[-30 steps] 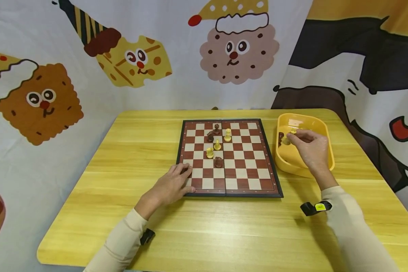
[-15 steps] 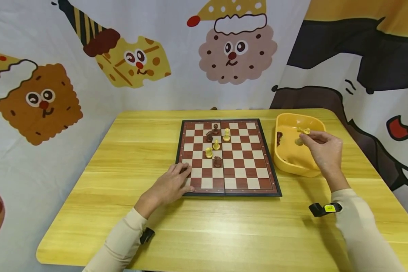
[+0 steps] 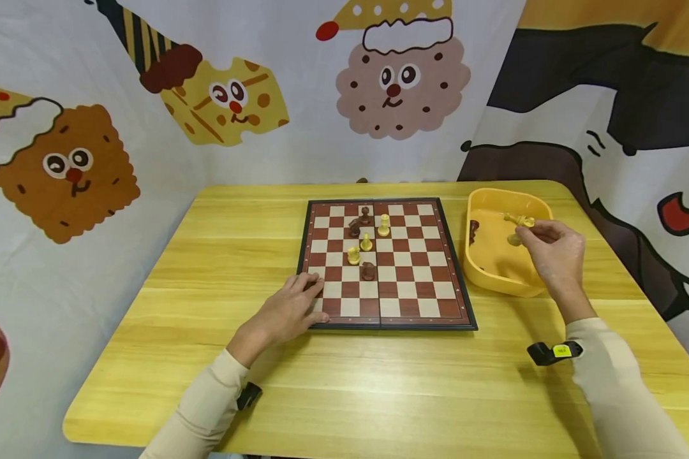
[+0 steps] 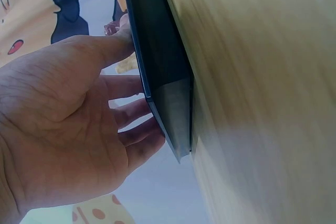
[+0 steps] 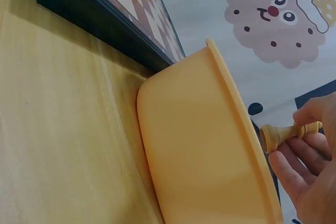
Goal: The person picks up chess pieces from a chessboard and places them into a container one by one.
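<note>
My right hand pinches a cream chess piece over the right side of a yellow plastic bin. The piece's wide base points down, and the fingers partly cover its upper end. Inside the bin, another cream piece lies beyond my fingertips, and dark brown pieces lie by the left wall. My left hand rests on the near left corner of the chessboard, its fingers reaching onto the board. Several cream and brown pieces stand on the board, among them a cream rook and a brown knight.
The yellow bin stands just right of the board on a wooden table. The board's dark side rises above the tabletop. A cartoon-printed cloth hangs behind the table.
My right hand has moved right across the bin with the cream chess piece, uncovering more of the bin's inside. The left hand stays on the board corner, and the pieces on the board have not moved.
</note>
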### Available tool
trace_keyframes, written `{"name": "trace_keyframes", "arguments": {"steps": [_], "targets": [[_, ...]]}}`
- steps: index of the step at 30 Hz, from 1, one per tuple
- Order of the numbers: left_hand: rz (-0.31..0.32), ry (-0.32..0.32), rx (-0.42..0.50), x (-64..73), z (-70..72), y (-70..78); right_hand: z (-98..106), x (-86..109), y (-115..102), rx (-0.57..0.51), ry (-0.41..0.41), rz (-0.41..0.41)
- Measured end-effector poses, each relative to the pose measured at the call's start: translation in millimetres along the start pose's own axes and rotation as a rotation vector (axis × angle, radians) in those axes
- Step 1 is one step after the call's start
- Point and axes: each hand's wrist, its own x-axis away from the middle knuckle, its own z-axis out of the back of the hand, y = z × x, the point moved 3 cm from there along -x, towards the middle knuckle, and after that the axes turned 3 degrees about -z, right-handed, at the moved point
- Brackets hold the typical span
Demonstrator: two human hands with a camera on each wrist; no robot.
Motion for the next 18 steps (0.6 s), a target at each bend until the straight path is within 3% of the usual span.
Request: {"name": "trace_keyframes", "arguments": {"steps": [5, 12, 18], "targets": [[0.005, -0.001, 0.006, -0.2, 0.5, -1.0, -2.7, -1.9, 1.6, -0.014, 0.011, -0.007], [-0.002, -0.01, -0.001, -1.8, 1.2, -1.1, -2.9, -3.8, -5.4, 0.012, -0.205, -0.119], [0.004, -0.013, 0.005, -1.4, 1.9, -1.1, -3.7, -2.1, -13.6, -0.005, -0.253, -0.139]]}}
